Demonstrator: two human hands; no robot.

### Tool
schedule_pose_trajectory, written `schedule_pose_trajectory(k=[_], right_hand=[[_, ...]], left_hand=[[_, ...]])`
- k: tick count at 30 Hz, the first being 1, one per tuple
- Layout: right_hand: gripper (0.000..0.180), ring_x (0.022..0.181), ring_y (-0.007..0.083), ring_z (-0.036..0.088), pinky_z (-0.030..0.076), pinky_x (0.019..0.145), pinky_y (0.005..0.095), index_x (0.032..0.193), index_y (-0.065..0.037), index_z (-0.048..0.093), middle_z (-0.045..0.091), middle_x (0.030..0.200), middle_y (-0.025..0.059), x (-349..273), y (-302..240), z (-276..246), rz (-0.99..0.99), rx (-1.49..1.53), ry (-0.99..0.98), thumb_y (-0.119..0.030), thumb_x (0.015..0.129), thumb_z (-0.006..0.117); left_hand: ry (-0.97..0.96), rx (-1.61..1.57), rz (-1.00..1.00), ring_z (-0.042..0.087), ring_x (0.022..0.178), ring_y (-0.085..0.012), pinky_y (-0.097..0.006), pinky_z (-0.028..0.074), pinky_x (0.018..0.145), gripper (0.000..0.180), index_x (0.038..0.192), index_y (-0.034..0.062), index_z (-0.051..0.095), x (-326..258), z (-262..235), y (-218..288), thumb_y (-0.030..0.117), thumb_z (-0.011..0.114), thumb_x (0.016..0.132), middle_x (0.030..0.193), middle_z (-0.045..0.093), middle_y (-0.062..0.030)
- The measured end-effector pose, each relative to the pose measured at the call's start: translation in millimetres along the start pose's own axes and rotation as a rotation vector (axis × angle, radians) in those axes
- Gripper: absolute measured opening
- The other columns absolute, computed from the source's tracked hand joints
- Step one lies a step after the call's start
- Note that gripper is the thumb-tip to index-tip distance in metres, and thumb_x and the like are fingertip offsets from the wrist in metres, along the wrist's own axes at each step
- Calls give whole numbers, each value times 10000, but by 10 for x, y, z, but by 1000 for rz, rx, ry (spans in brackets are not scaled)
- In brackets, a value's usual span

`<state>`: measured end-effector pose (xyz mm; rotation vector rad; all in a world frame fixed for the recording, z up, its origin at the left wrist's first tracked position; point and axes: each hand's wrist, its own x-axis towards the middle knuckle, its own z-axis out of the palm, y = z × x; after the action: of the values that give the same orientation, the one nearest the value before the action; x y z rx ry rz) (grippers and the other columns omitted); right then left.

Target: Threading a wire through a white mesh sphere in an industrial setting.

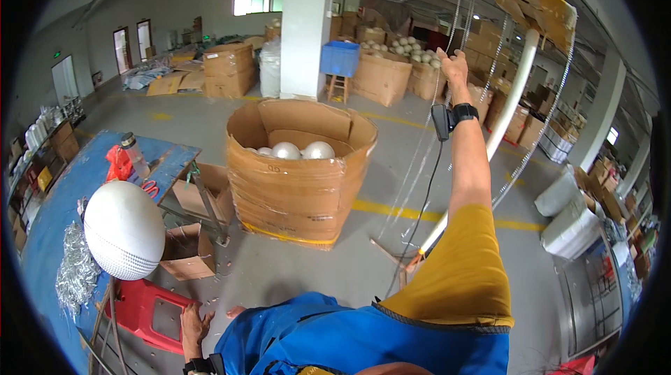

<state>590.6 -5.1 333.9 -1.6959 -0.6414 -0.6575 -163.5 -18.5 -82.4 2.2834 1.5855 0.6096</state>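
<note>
Beaded strands (pixel 437 106) hanging from the cardboard-topped white pole (pixel 514 92), pinched high up in the closed right hand (pixel 453 66) above the big carton (pixel 300 179); left hand (pixel 194 325) open, spread low beside the red stool (pixel 150 313); best drawn down gently, untangled.

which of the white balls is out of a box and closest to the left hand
The big white ball at the edge of the blue table, just above the left hand. The other balls sit inside the large cardboard box, or in boxes far behind.
</note>
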Motion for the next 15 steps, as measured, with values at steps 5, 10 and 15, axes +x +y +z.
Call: schedule_pose_trajectory(k=[5, 10, 15], right_hand=[[715, 1019, 374, 529, 407, 883, 398, 1198, 37, 399, 545, 1086, 254, -67, -920, 349, -142, 113, -111, -422, 704, 639], [723, 1027, 363, 529, 400, 901, 388, 1244, 71, 331, 548, 1075, 258, -157, -1742, 558, -477, 298, -152, -390, 753, 593], [771, 1028, 323, 511, 432, 867, 422, 1364, -12, 147, 441, 1197, 260, -278, -2633, -152, -566, 550, -172, -297, 796, 584]], left_hand=[[-36, 50, -119, 541, 889, -371, -437, 424, 743, 446, 964, 7, 555, -377, -35, -183, 278, 711, 647, 912, 579, -197], [-28, 34, -236, 559, 874, -374, -432, 443, 735, 443, 949, 3, 570, -604, 151, -353, 291, 714, 645, 909, 589, -202], [-12, -82, -202, 562, 870, -374, -426, 447, 734, 434, 946, -5, 577, -658, 263, -469, 291, 710, 658, 910, 594, -204]])
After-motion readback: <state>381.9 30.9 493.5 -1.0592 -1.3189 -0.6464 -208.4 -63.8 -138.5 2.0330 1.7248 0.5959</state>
